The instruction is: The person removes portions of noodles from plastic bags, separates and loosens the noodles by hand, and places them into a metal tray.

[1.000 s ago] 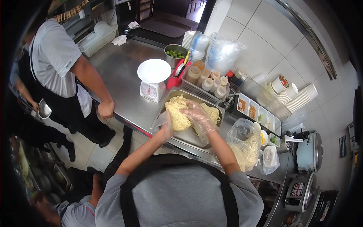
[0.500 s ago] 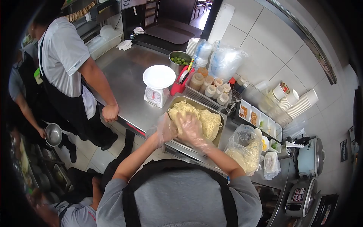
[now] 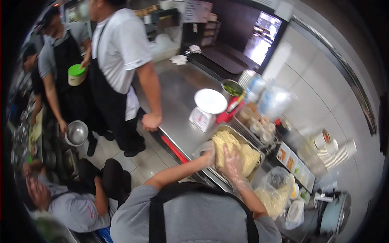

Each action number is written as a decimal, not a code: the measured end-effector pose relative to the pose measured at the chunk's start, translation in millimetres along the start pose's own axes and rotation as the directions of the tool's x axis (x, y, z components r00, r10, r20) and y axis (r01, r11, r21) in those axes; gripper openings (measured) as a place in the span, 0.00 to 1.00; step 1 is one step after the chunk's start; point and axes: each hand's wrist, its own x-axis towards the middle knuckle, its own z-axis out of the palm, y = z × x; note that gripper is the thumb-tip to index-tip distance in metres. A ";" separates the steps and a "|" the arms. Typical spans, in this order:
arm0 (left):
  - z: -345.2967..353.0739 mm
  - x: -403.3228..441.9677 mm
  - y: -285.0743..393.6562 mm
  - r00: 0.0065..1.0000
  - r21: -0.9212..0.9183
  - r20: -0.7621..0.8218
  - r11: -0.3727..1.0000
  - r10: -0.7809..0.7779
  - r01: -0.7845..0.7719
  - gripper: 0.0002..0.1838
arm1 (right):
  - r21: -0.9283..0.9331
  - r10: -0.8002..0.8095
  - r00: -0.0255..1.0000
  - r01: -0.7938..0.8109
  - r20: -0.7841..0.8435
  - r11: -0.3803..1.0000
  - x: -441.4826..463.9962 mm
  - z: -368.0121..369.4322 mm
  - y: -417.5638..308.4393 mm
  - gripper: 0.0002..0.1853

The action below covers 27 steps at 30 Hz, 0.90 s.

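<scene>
A metal tray (image 3: 261, 162) on the steel counter holds two mounds of pale noodles (image 3: 249, 158). My right hand (image 3: 232, 163), in a clear plastic glove, rests on the left mound with its fingers spread. At that mound's left side is my left hand (image 3: 208, 153), also gloved; its fingers are blurred and partly hidden. Just beyond the tray stands a white scale (image 3: 200, 118) with a round white plate (image 3: 210, 101) on top. A plastic bag of noodles (image 3: 272, 198) sits right of the tray.
Behind the tray are a basket of bottles (image 3: 256, 125), a metal pot of green fruit (image 3: 231, 88) and a topping rack (image 3: 289, 163). A person (image 3: 121, 56) leans a fist on the counter (image 3: 174, 87). Another holds a metal bowl (image 3: 77, 133); a third is low at left.
The view has swung left, shifting the counter rightward in the frame. My right hand has moved from over the noodles' middle onto the left mound. A person's green-lidded container is now in full view.
</scene>
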 end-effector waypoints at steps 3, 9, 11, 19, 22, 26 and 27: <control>5.4 -3.4 2.0 1.000 0.008 -0.014 1.000 0.007 -0.007 0.31 | 0.223 0.101 0.992 -0.116 0.078 0.968 9.4 -4.5 0.3 0.60; 10.2 -7.9 15.2 0.989 0.172 -0.143 0.984 -0.030 0.055 0.27 | 0.663 0.251 0.968 -0.199 0.018 0.721 21.4 -10.4 1.6 0.60; 2.0 3.0 7.3 0.990 0.133 -0.139 0.991 0.006 0.012 0.26 | 0.800 0.288 0.955 -0.222 0.065 0.557 12.9 -16.2 1.8 0.59; -27.9 27.6 -16.5 0.984 -0.037 -0.169 0.997 0.063 -0.070 0.23 | 0.572 0.250 0.967 -0.228 0.042 0.788 4.9 3.3 4.6 0.64; -22.4 -7.2 -6.8 0.994 -0.179 -0.100 0.983 -0.050 0.032 0.22 | 0.464 0.241 0.966 -0.255 0.091 0.848 -3.1 -3.6 5.2 0.68; 40.2 -70.0 10.0 0.869 0.445 -0.442 0.895 0.222 -0.002 0.22 | 0.507 0.279 0.959 -0.265 0.048 0.820 -10.1 12.2 0.1 0.69; 43.8 -75.1 15.8 0.845 0.542 -0.471 0.839 0.254 0.050 0.22 | 0.554 0.287 0.958 -0.236 -0.005 0.798 -10.9 28.0 1.5 0.68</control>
